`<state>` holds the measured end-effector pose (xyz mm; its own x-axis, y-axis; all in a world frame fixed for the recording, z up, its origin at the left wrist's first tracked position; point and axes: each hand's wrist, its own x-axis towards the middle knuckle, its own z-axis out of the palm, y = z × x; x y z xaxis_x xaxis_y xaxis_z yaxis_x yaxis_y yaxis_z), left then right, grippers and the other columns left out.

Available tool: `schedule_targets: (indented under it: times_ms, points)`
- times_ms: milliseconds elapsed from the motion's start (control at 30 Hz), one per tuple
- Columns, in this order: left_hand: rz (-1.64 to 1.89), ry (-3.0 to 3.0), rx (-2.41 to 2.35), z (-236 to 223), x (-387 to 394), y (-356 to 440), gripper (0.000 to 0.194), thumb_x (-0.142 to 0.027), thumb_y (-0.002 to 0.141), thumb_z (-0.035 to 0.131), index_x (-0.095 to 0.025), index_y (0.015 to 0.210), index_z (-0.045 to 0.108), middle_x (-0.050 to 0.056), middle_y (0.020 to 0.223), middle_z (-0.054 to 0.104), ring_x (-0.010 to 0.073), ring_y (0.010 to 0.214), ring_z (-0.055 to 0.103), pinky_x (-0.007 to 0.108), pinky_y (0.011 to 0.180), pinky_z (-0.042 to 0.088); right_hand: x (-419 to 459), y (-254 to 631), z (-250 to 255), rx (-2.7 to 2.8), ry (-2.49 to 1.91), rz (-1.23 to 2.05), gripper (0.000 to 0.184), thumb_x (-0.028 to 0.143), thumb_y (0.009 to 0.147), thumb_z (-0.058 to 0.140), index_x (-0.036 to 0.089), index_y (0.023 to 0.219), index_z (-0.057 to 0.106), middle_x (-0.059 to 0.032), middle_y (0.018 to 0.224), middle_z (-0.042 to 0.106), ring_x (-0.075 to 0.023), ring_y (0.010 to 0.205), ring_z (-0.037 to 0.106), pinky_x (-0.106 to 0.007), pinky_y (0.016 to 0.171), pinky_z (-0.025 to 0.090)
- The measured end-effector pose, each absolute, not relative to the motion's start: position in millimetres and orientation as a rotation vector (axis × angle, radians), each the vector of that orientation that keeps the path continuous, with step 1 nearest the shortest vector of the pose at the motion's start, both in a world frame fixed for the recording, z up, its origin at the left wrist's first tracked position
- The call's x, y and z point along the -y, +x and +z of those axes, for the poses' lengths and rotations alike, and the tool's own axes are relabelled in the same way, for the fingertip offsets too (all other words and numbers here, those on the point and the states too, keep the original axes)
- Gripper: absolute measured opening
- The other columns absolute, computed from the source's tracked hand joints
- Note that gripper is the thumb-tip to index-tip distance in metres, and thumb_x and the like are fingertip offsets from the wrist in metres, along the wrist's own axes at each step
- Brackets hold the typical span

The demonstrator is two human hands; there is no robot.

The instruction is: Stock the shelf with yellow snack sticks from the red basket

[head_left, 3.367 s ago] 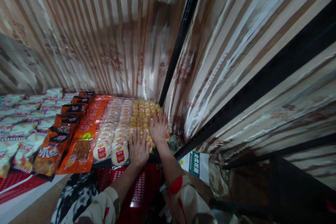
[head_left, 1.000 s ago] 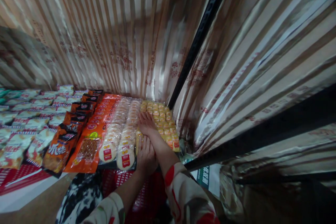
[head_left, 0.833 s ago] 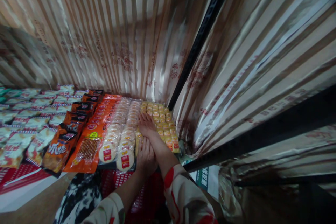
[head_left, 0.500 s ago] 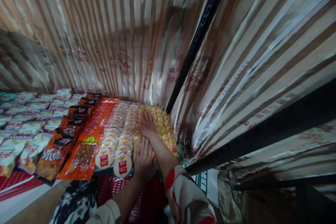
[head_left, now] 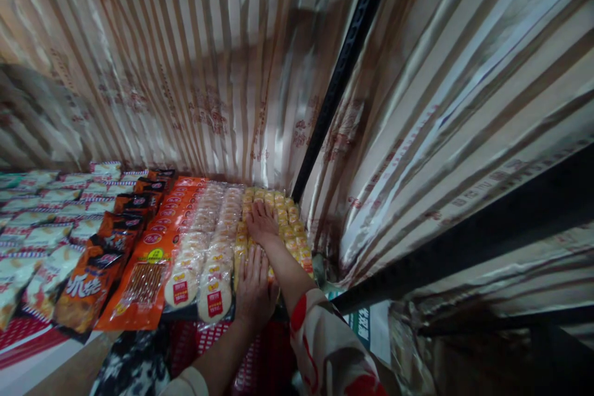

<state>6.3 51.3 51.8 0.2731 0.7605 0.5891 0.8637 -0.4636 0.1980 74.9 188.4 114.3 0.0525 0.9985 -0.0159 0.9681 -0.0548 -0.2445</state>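
Small yellow wrapped snack packets (head_left: 292, 219) lie in close rows at the right end of the shelf. My right hand (head_left: 263, 223) rests palm down on them near the back, its fingers outstretched. Closer to the front edge, my left hand (head_left: 254, 291) also lies flat on the packets, fingers extended, just below the right wrist. Neither hand grips anything. Directly left of my hands stand two rows of round white crackers in clear wrap (head_left: 214, 288). The packets beneath my palms are hidden.
Orange snack bags (head_left: 147, 260), orange-and-black bags (head_left: 83, 284) and pale bags (head_left: 46, 235) fill the left side. A black post (head_left: 331, 99) rises at the back corner before striped film sheeting (head_left: 223, 74). Below sits a red basket (head_left: 208, 337); a black beam (head_left: 464, 229) slants right.
The view has shifted slightly, so the goods on the left appear a little lower and further left. Both hands stay on the yellow packets, with the right hand's fingers a bit more spread.
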Motion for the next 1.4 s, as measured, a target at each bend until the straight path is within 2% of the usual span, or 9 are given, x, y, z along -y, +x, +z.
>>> schedule_targets:
  times_ms: [200,567,733,900,1233,1400]
  points:
    - [-0.94,-2.323,1.529,52,-52,8,0.05,-0.039,0.084,0.044,-0.01,0.124,0.053,0.015,0.136,0.047,0.0278,0.13,0.038,0.045,0.108,0.024,-197,93,116,1.978,-2.249,0.187,0.056,0.047,0.093,0.014,0.026,0.144,0.022,0.0004,0.154,0.011,-0.0225,0.141,-0.002,-0.045,0.11,-0.002]
    - [-0.948,-2.299,1.522,53,-52,8,0.05,-0.041,0.084,0.044,-0.01,0.122,0.053,0.015,0.134,0.05,0.0273,0.129,0.039,0.044,0.108,0.024,-198,97,109,2.004,-2.221,0.207,0.055,0.046,0.093,0.017,0.025,0.143,0.027,-0.0005,0.152,0.022,-0.0245,0.139,0.014,-0.046,0.111,0.002]
    - [-0.952,-2.28,1.531,54,-52,10,0.048,-0.039,0.084,0.045,-0.011,0.121,0.053,0.015,0.133,0.05,0.0267,0.129,0.038,0.044,0.108,0.024,-210,97,117,2.037,-2.119,0.083,0.054,0.043,0.093,0.018,0.023,0.142,0.03,-0.0015,0.15,0.026,-0.0243,0.14,0.011,-0.044,0.111,0.002]
    - [-1.001,-2.271,1.504,51,-53,10,0.044,-0.035,0.085,0.045,-0.011,0.121,0.053,0.014,0.132,0.051,0.0258,0.129,0.039,0.044,0.107,0.025,-226,85,119,2.193,-1.996,0.14,0.053,0.04,0.094,0.018,0.021,0.143,0.028,-0.0015,0.151,0.023,-0.022,0.14,0.008,-0.043,0.111,0.007]
    - [-1.022,-2.294,1.508,49,-53,10,0.042,-0.03,0.085,0.044,-0.011,0.122,0.051,0.013,0.133,0.051,0.0257,0.131,0.036,0.044,0.108,0.024,-227,74,109,2.228,-1.909,0.084,0.049,0.033,0.094,0.023,0.018,0.14,0.033,-0.0047,0.147,0.034,-0.0192,0.136,0.022,-0.039,0.11,0.013]
    - [-1.056,-2.271,1.485,48,-53,11,0.041,-0.029,0.085,0.043,-0.011,0.121,0.051,0.013,0.131,0.052,0.0253,0.131,0.036,0.044,0.108,0.025,-232,74,111,2.198,-1.907,0.053,0.05,0.037,0.095,0.021,0.019,0.14,0.034,-0.0031,0.147,0.033,-0.0185,0.137,0.019,-0.037,0.111,0.01]
